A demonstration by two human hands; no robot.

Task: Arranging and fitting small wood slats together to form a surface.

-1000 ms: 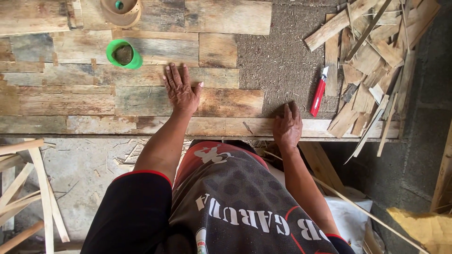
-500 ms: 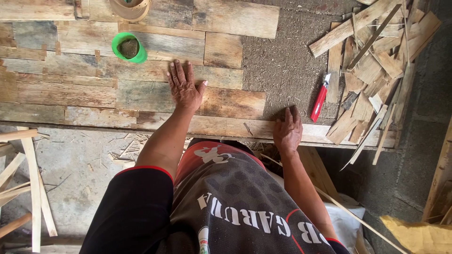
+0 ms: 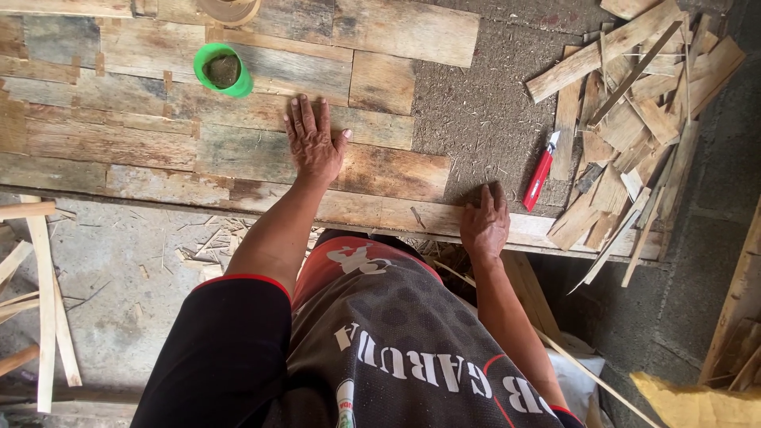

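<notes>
My left hand [image 3: 315,143] lies flat, fingers spread, on a weathered wooden plank [image 3: 238,154] set into a board panel [image 3: 143,103]. My right hand [image 3: 485,223] presses palm-down on the narrow front strip [image 3: 380,212] at the panel's near edge, fingers slightly apart. Neither hand holds anything. A bare rough patch of the base board [image 3: 483,119] shows just beyond my right hand. A red utility knife [image 3: 540,173] lies on it, a short way right of that hand.
A green cup [image 3: 223,70] with dark contents stands on the planks left of my left hand. A tape roll [image 3: 230,8] sits at the top edge. A heap of wood offcuts [image 3: 634,135] fills the right side. Loose sticks [image 3: 43,301] lie on the concrete floor at left.
The view has shifted slightly; the cup and planks sit lower in the picture. Both hands stay pressed on the same planks, the right one a touch further down the front strip.
</notes>
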